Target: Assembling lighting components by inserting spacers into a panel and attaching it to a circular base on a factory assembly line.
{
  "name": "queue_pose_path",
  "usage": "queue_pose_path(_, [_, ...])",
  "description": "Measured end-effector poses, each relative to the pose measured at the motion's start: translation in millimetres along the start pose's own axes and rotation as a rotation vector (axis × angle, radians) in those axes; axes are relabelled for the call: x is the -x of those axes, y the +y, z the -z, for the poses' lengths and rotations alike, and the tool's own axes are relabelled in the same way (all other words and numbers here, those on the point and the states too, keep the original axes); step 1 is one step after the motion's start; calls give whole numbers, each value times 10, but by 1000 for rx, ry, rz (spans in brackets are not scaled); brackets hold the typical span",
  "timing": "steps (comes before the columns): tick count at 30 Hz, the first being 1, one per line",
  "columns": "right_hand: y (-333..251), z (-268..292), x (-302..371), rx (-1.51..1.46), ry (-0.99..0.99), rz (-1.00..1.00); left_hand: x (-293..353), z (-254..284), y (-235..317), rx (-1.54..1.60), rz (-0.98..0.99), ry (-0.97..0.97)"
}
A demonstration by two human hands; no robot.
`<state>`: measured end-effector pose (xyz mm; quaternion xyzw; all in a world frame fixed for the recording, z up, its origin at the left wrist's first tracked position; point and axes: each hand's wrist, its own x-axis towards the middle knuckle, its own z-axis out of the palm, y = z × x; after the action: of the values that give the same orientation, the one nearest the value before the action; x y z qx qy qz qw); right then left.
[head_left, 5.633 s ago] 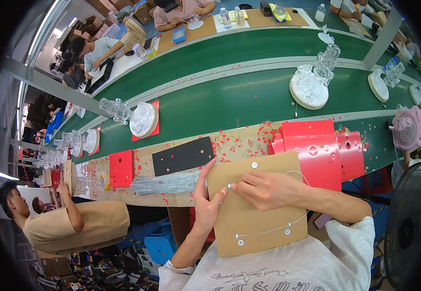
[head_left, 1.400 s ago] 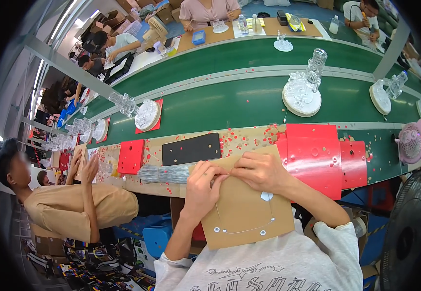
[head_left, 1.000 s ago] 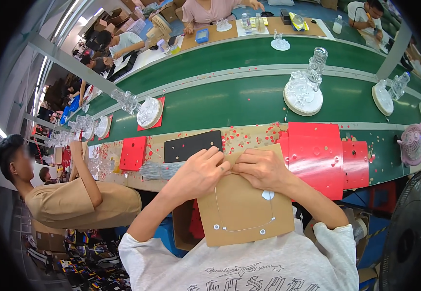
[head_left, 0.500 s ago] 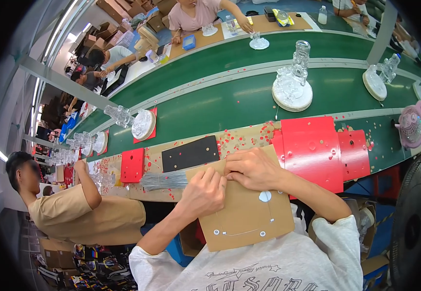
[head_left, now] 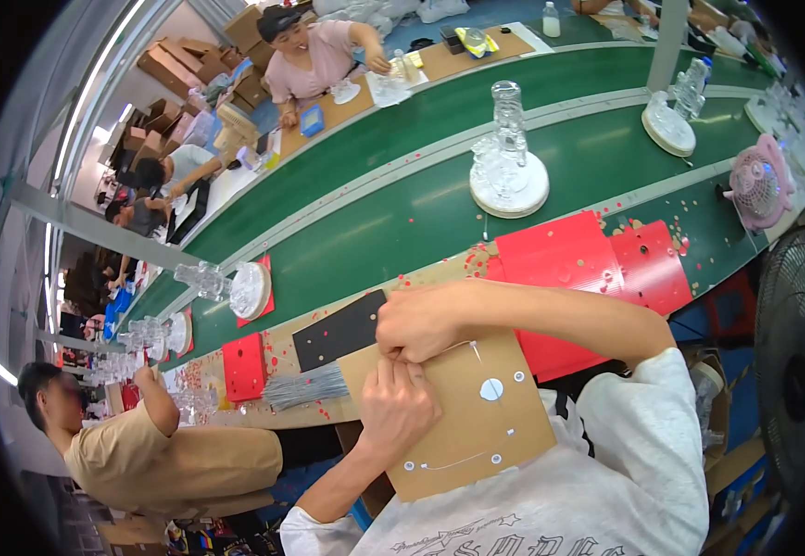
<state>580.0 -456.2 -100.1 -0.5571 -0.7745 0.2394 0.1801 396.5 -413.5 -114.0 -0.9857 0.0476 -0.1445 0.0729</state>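
Observation:
A square brown cardboard sheet leans against my shirt. It carries a white round disc, several small white ringed dots and thin pale wires. My left hand is closed, lying over the sheet's left part with the fingertips pinched together. Just above it, my right hand is closed too, knuckles up, its fingertips meeting those of the left near the sheet's top left corner. A thin wire runs from beside the right hand to a small white tab. Whatever the fingers pinch is hidden.
Grey wire strands, a black sheet and red sheets lie on the bench among scattered red dots. Clear plastic pieces on white round bases stand on the green belt. At right are a pink fan and a black fan. Co-workers sit nearby.
My right hand has moved left and over the sheet's top edge, uncovering more of its right side. The left hand stays by it. The sheet has tilted slightly, and the whole view has shifted.

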Motion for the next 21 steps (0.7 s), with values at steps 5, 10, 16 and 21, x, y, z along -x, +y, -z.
queue_pose_path(5, [40, 71, 40, -2, -28, 47, -62, 65, 103, -96, 104, -133])
queue_pose_path(10, [-62, -385, 518, -223, 475, -101, -18, 168, -254, 347, 117, -19])
queue_pose_path(16, [-375, -761, 761, -33, 840, -204, 7, 102, -318, 502, 206, -3])
queue_pose_path(21, [-432, -808, 621, 35, 937, -425, -31, 42, -264, 445, 193, 17])
